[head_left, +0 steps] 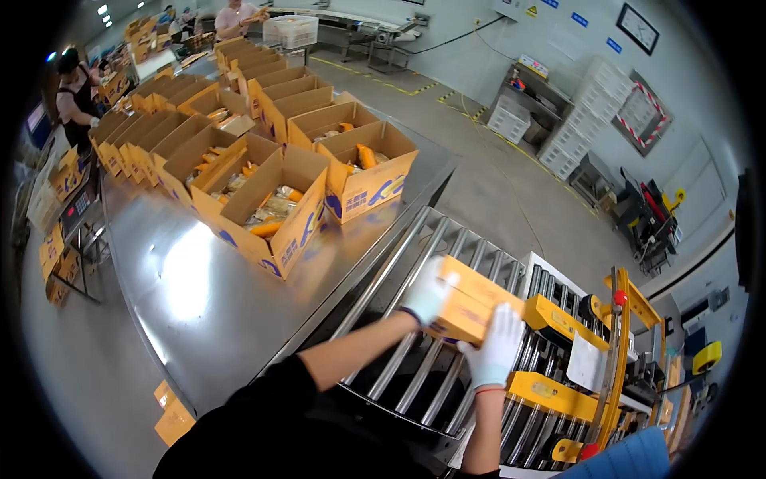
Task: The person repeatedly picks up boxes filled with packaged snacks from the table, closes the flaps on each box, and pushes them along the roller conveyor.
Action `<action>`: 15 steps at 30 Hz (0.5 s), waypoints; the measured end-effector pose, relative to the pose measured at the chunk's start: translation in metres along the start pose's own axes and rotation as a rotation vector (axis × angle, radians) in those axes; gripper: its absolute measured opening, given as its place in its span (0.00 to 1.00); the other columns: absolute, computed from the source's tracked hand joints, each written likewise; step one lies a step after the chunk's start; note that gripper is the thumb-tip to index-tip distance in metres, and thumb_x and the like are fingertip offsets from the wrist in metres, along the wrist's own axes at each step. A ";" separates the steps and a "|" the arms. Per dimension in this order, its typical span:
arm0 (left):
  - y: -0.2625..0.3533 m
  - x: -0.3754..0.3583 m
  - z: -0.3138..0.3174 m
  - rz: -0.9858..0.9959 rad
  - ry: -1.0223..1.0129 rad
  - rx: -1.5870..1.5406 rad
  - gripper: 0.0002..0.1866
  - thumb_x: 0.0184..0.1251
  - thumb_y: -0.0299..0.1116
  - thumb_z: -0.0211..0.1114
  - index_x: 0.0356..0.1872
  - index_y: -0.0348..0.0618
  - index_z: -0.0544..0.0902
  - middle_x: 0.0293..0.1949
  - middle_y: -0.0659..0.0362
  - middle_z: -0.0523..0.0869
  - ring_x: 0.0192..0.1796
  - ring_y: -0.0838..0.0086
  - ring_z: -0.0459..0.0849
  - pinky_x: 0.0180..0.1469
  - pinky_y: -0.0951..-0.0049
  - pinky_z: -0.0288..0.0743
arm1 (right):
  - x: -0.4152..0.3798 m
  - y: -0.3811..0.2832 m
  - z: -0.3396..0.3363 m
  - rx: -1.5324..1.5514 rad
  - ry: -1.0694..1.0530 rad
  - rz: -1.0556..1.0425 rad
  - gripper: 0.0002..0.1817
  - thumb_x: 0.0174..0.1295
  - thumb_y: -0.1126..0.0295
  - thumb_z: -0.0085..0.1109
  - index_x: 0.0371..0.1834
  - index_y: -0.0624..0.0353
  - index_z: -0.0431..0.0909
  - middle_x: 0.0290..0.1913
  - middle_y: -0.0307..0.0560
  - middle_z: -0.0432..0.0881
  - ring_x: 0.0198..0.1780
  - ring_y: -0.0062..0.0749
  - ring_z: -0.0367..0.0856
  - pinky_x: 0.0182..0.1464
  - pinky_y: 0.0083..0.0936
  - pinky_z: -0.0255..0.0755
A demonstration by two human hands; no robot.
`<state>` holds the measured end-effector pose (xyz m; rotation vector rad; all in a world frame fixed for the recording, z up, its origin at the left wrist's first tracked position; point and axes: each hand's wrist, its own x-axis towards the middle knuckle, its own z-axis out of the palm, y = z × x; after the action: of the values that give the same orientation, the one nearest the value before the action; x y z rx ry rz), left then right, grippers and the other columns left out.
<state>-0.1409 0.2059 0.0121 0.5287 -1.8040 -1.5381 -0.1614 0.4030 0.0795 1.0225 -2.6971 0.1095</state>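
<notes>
- In the head view, a closed carton (472, 302) sits between both gloved hands, over the roller conveyor (391, 371); whether its underside touches the rollers or is slightly raised cannot be told.
- The left hand (429, 292) is against the carton's left end; it is motion-blurred, so how far its fingers curl cannot be told.
- The right hand (491, 345) lies on the carton's near right corner, fingers nearly straight and pressed to the cardboard rather than wrapped around it.
- The step in hand looks like guiding this one carton along or squaring it up on the rollers, just beside the yellow side guide (556, 319) of the roller machine.
- Judging from this pose, the next move calls for even pressure from both hands, the flaps kept down and the carton's sides lined up with the guides.
- Well apart to the left, open cartons (307, 227) holding packets (275, 209) stand on the steel table (179, 327).
</notes>
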 end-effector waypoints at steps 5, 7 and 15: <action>-0.033 -0.037 0.087 -0.159 -0.748 -0.161 0.25 0.80 0.49 0.59 0.57 0.32 0.81 0.49 0.45 0.87 0.53 0.60 0.85 0.60 0.60 0.76 | 0.026 0.033 0.014 -0.056 -0.026 0.085 0.59 0.51 0.54 0.80 0.82 0.68 0.55 0.82 0.60 0.60 0.84 0.53 0.54 0.87 0.47 0.41; 0.015 -0.031 0.031 -0.604 -1.053 -0.089 0.26 0.80 0.52 0.58 0.58 0.35 0.82 0.50 0.44 0.88 0.55 0.59 0.86 0.62 0.59 0.76 | 0.023 0.038 0.012 -0.034 0.018 0.134 0.48 0.63 0.60 0.68 0.82 0.67 0.54 0.83 0.59 0.60 0.85 0.52 0.54 0.88 0.45 0.42; 0.127 -0.019 -0.235 0.190 0.063 1.103 0.31 0.68 0.39 0.69 0.68 0.33 0.74 0.49 0.47 0.86 0.53 0.52 0.83 0.60 0.54 0.73 | 0.002 0.079 0.036 -0.165 0.176 0.172 0.26 0.62 0.76 0.60 0.66 0.59 0.80 0.76 0.52 0.73 0.79 0.50 0.65 0.85 0.47 0.49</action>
<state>0.0591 0.0857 0.1430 0.8391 -2.4557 -0.2742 -0.2230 0.4553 0.0467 0.6983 -2.5794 0.0075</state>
